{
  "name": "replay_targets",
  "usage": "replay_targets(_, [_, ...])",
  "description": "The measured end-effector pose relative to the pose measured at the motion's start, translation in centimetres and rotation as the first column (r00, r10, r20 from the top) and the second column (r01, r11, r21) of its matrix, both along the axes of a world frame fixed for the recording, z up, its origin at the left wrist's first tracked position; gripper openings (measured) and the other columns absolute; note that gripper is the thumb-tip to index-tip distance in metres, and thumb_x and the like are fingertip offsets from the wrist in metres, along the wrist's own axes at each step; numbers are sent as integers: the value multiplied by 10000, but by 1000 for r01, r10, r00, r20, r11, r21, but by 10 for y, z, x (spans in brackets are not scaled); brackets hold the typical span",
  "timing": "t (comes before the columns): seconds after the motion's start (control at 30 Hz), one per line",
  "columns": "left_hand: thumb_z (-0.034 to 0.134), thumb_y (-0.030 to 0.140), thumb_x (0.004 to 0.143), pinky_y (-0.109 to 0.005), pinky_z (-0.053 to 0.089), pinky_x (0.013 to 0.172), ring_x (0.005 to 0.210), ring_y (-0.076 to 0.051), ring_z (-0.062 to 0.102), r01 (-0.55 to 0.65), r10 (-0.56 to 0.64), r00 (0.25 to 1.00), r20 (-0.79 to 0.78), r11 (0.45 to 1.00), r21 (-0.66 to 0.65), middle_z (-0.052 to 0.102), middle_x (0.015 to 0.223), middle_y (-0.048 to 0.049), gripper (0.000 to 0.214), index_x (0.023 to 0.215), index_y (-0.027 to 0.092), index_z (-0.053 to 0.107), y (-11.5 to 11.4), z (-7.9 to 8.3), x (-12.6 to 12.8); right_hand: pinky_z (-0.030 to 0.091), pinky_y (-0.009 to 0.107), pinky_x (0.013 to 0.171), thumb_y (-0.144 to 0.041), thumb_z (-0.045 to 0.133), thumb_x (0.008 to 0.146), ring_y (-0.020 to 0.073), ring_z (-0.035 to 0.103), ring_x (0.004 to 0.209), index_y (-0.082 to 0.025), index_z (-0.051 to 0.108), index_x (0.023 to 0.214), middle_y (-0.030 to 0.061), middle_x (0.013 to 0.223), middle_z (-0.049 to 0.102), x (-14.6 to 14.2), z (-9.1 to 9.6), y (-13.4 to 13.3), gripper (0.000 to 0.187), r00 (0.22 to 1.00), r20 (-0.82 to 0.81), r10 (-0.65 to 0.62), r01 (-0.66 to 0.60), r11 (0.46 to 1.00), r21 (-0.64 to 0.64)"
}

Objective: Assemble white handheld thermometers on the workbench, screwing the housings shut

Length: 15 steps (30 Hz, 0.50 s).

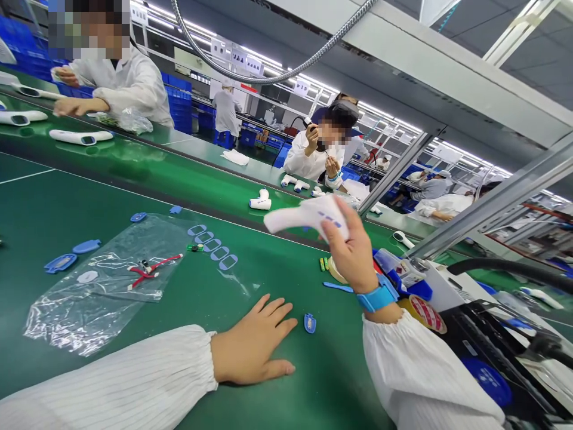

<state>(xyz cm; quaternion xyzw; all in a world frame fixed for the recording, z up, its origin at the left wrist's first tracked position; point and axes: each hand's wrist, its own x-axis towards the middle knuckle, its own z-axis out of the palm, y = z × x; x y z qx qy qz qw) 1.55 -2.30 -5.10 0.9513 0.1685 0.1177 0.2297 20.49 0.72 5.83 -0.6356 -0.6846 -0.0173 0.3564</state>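
My right hand (351, 248), with a blue band at the wrist, is raised above the bench and closed around a white infrared thermometer (299, 220). Its handle points left, and small blue buttons show near my fingers. My left hand (253, 343) lies flat on the green bench, fingers spread, holding nothing. Just right of its fingertips is a small blue plastic part (310, 323). Beyond, a clear plastic bag (111, 280) lies under red wires (154, 272), beside a row of several blue-rimmed frames (212, 248) and a tiny green circuit board (194, 247).
A green conveyor belt (179, 179) crosses behind the bench, carrying white thermometers (260, 200). Co-workers in white coats (147, 83) sit along its far side. To the right stand a metal post (398, 173), a roll of tape (425, 313) and black equipment (483, 358). A corrugated hose (277, 77) hangs overhead.
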Motion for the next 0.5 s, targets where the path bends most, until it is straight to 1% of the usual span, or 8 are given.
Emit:
replay_targets(0.07, [431, 561, 845, -540, 191, 1082, 1338, -328, 256, 4, -4, 1000, -3, 1000, 3, 354, 1426, -171, 630, 1333, 164, 393, 0, 0, 0, 488, 300, 652, -433, 325, 932, 211, 627, 780, -213, 246, 1419, 84, 999, 646, 1, -1, 0, 540, 999, 46, -20, 21, 999, -26])
replay_targets(0.17, [432, 559, 847, -536, 192, 1082, 1331, -322, 273, -14, 14, 1000, 10, 1000, 11, 364, 1421, -164, 622, 1335, 175, 390, 0, -1, 0, 466, 298, 582, -453, 468, 872, 210, 609, 616, -261, 409, 1343, 26, 736, 656, 3, -3, 0, 512, 976, 205, 69, -13, 965, -262])
replay_targets(0.2, [432, 558, 848, -536, 193, 1082, 1330, -321, 275, -17, 17, 1000, 16, 1000, 15, 366, 1420, -163, 620, 1335, 178, 390, 0, -2, 0, 466, 291, 576, -459, 467, 873, 202, 605, 608, -276, 406, 1342, 15, 731, 653, 4, -4, 0, 507, 982, 178, 70, -26, 970, -241])
replay_targets(0.3, [438, 556, 846, -536, 196, 1080, 1328, -320, 278, -3, 3, 1000, 28, 1000, 27, 369, 1417, -167, 616, 1328, 175, 398, 0, -4, 0, 483, 292, 654, -443, 302, 941, 197, 619, 745, -246, 248, 1416, 54, 923, 653, 6, -8, -1, 516, 999, 24, -42, 42, 999, 19])
replay_targets(0.33, [441, 554, 845, -536, 198, 1079, 1327, -321, 279, 0, 0, 999, 32, 1000, 29, 369, 1416, -167, 613, 1325, 174, 401, 0, -4, 0, 483, 298, 660, -440, 297, 942, 205, 620, 759, -230, 235, 1421, 68, 933, 651, 7, -8, -1, 527, 998, 31, -57, 57, 998, 26])
replay_targets(0.43, [446, 545, 846, -540, 204, 1076, 1323, -322, 288, -13, 12, 999, 40, 1000, 28, 378, 1412, -165, 603, 1323, 178, 405, 0, -4, 0, 469, 307, 600, -446, 426, 894, 219, 613, 646, -256, 372, 1364, 42, 765, 651, 8, -7, -1, 510, 977, 212, 38, 13, 972, -233])
replay_targets(0.47, [448, 542, 846, -540, 205, 1075, 1322, -322, 290, -17, 16, 999, 40, 999, 27, 380, 1411, -164, 601, 1323, 179, 405, 0, -4, 0, 466, 302, 582, -451, 460, 877, 211, 607, 616, -274, 401, 1343, 32, 759, 648, 8, -6, 0, 503, 975, 213, 66, -10, 966, -257])
replay_targets(0.5, [452, 542, 845, -539, 207, 1075, 1321, -321, 292, -19, 18, 999, 39, 999, 27, 382, 1410, -164, 602, 1323, 179, 405, 0, -4, 1, 470, 299, 581, -455, 453, 879, 204, 607, 624, -284, 387, 1348, 36, 822, 651, 8, -6, 0, 503, 985, 164, 57, -25, 981, -194])
